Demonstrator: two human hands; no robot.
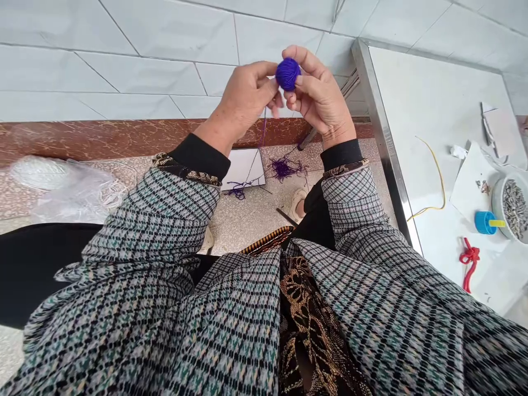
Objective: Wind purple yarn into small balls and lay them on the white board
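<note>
A small ball of purple yarn (287, 75) is held up in front of the tiled wall. My right hand (319, 91) grips it from the right, thumb and fingers curled around it. At its left side, my left hand (249, 92) is closed, thumb and forefinger pinched against the ball with the yarn. From beneath my left hand a purple strand (264, 129) hangs down to the floor. There, loose purple yarn (284, 166) lies in a tangle, and more of it rests on a white sheet (247, 162).
On the right stands a white table (412, 110) with a metal edge. It bears a yellow cord (441, 170), a blue cap (485, 222), a red knotted cord (469, 256) and a bowl (500, 201) of small pieces. White yarn (41, 172) in plastic lies on the floor at left.
</note>
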